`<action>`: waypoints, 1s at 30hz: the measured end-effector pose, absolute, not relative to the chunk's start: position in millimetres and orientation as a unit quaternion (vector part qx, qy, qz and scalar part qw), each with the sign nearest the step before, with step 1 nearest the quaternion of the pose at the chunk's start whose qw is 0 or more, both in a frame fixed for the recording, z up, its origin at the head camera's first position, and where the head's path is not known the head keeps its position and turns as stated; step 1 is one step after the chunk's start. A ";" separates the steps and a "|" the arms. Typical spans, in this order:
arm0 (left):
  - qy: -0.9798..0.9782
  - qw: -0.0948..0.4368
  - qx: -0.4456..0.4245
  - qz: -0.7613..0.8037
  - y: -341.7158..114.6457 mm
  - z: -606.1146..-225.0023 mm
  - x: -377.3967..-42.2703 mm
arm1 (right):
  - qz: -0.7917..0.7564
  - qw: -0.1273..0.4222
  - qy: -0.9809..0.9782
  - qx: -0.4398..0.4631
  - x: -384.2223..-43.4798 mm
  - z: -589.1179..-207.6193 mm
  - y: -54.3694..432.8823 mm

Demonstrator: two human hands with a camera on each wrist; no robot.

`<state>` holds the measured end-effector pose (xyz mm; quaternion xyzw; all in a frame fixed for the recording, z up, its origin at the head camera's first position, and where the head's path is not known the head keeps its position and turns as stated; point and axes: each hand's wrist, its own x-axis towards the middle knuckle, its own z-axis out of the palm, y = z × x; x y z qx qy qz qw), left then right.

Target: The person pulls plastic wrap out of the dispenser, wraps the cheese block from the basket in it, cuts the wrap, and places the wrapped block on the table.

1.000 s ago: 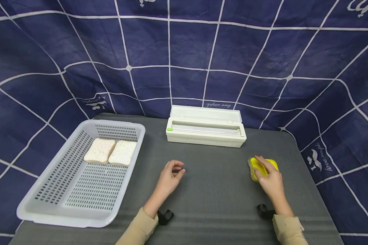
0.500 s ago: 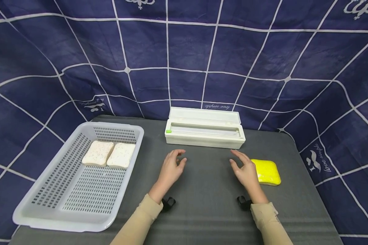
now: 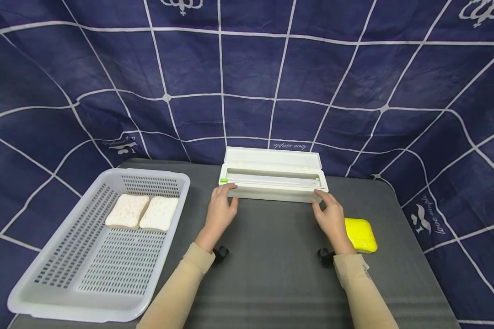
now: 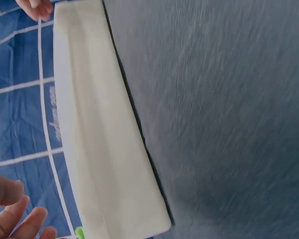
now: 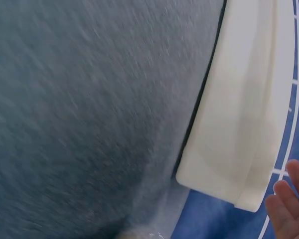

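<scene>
A long white cling film dispenser (image 3: 271,192) stands at the back of the table, lid (image 3: 271,158) raised, with a pale roll inside and a green slider (image 3: 224,180) at its left end. My left hand (image 3: 220,208) is at its front left corner, fingers spread and loosely bent. At the front right corner, my right hand (image 3: 330,217) is held much the same way. Both wrist views show the box's plain front (image 4: 109,129) with the fingers (image 5: 284,199) off its ends. Neither hand holds anything. Behind my right wrist lies a yellow rounded slab (image 3: 360,235), partly covered.
To the left stands a pale slotted plastic basket (image 3: 148,292). Inside lie two white, speckled slabs shaped like bread slices, the left one (image 3: 127,211) beside the right one (image 3: 159,213). A dark blue cloth (image 3: 247,68) with white lines hangs behind and around the grey table (image 3: 271,274).
My right hand has left the yellow slab and moved left and forward to the dispenser's right end. My left hand has gone forward to its left end. The yellow slab stays on the table.
</scene>
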<state>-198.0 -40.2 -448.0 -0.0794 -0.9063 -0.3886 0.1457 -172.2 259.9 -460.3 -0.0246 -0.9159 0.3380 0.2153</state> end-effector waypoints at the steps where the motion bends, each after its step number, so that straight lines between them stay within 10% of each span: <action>1: -0.906 0.152 -0.081 -0.386 -40.9 -447.6 -202.2 | 0.337 0.220 -0.915 -0.025 -175.0 -460.0 261.7; 17: -0.930 0.128 -0.090 -0.332 -48.7 -451.4 -250.3 | 0.304 0.239 -0.922 0.003 -207.1 -462.7 278.6; 30: -0.961 0.047 -0.092 -0.256 -52.5 -455.2 -263.2 | 0.227 0.149 -0.962 0.032 -226.9 -459.1 282.9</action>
